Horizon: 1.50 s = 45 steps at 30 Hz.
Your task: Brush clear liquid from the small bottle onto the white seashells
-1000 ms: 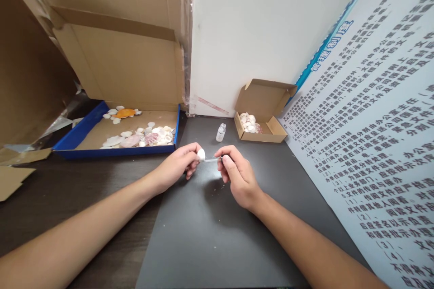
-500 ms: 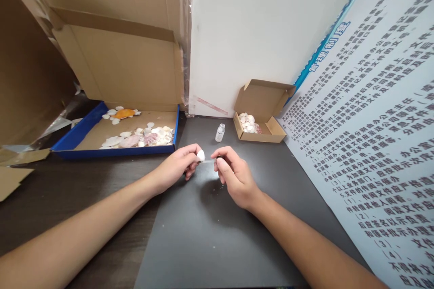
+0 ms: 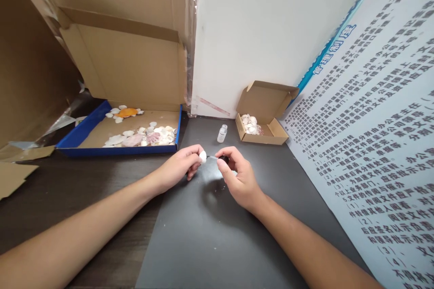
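Between the thumb and fingers of my left hand (image 3: pixel 181 167) is a small white shell (image 3: pixel 202 156). My right hand (image 3: pixel 239 176) pinches the black cap of a thin brush applicator (image 3: pixel 212 157), whose tip points left and reaches the shell or stops just beside it. A little beyond the hands, a small clear glass bottle (image 3: pixel 222 134) with a pale label stands upright on the dark mat, its mouth uncapped.
A blue-sided cardboard box (image 3: pixel 118 150) at the left holds several loose shells and an orange shell (image 3: pixel 127 113) ringed by white ones. A smaller brown box (image 3: pixel 264 137) with shells stands at the back right. A printed sheet (image 3: pixel 373 144) slopes along the right side.
The brush tip now points at the shell's outer face, and more of the black cap shows in my right hand. The whole view has shifted slightly.
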{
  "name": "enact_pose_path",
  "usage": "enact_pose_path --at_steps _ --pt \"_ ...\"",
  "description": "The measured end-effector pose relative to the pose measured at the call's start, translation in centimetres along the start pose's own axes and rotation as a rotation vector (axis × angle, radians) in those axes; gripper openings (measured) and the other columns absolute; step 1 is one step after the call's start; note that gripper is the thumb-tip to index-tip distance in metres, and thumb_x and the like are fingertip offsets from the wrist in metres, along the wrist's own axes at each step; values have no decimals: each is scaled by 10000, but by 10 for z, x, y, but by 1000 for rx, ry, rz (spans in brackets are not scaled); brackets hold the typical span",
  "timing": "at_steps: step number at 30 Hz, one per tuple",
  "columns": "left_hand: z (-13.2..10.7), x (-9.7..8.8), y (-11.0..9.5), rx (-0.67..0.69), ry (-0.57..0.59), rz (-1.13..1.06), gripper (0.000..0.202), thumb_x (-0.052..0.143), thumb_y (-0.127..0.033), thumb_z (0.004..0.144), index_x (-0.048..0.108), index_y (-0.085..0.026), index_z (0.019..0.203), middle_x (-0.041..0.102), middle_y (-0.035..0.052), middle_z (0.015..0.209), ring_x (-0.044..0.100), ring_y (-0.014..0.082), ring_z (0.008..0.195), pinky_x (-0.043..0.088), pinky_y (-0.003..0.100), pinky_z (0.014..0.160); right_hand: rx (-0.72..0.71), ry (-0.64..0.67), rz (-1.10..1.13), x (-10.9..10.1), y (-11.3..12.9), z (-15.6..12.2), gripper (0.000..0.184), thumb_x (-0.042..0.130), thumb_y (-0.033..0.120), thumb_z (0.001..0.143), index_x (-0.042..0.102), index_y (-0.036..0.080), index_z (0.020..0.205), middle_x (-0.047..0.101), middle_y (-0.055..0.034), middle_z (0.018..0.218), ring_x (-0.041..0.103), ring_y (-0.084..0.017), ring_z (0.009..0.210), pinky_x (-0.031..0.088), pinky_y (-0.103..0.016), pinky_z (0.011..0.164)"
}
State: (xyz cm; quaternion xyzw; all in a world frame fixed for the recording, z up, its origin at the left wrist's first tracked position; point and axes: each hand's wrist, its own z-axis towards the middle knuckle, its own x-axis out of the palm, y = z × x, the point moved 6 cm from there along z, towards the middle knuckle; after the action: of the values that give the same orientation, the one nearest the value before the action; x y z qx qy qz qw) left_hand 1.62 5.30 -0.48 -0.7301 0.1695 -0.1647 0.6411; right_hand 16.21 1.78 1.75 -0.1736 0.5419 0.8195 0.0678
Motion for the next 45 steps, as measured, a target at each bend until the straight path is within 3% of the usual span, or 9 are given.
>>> enact_pose_path --at_steps 8,13,15,18,22,28,36,41,45 --pt "-4 0 -3 61 8 58 57 411 -243 751 410 -208 705 347 -49 524 323 123 500 309 242 509 27 28 36 0 -3 1 206 435 359 974 547 187 1001 493 24 708 436 -85 547 378 -222 551" --pt "-23 -14 -52 430 -214 482 157 387 -256 796 370 -206 648 391 -12 616 357 151 607 296 275 600 21 29 -7 1 -2 2 168 486 341 944 542 184 967 474 39 658 433 -86 528 370 -219 538" --pt "-26 -30 -68 479 -291 720 152 414 -219 774 362 -203 633 389 -12 619 357 156 620 267 279 601 17 29 -12 2 -2 2 170 483 341 944 544 184 961 469 39 649 436 -89 531 374 -220 537" --pt "-20 -67 -73 336 -338 872 169 415 -212 791 366 -200 630 406 -23 601 374 153 608 246 271 589 -5 22 -20 2 -1 1 158 498 335 934 547 186 957 477 34 656 444 -96 553 387 -219 547" --pt "-10 -107 -62 194 -315 922 132 443 -240 798 560 -206 747 562 -12 717 484 183 718 319 261 663 -6 37 -20 3 -2 0 150 499 332 936 545 191 953 485 27 671 445 -100 564 387 -218 541" --pt "-7 -113 -52 234 -276 981 261 450 -306 867 689 -228 940 677 46 973 526 247 983 356 310 888 5 45 -37 4 -1 0 161 486 340 941 541 189 950 471 30 648 446 -105 555 389 -223 539" --pt "1 -114 -52 210 -177 1239 397 396 -389 915 750 -255 1035 613 73 994 492 255 1006 374 372 948 -5 36 -57 4 0 0 166 479 340 932 536 184 941 486 26 664 457 -99 547 392 -217 530" --pt "1 -180 -60 49 -427 1301 354 391 -342 897 688 -199 1026 649 71 1099 561 231 1061 416 325 957 6 30 -47 4 -3 -1 169 478 342 936 528 185 975 492 23 684 459 -100 563 397 -215 539" --pt "0 -240 -50 -206 -577 1350 247 492 -261 781 670 -153 914 680 128 880 633 284 825 463 345 742 14 43 -35 4 -5 -1 178 477 352 939 524 187 984 502 20 695 455 -100 565 388 -214 534"
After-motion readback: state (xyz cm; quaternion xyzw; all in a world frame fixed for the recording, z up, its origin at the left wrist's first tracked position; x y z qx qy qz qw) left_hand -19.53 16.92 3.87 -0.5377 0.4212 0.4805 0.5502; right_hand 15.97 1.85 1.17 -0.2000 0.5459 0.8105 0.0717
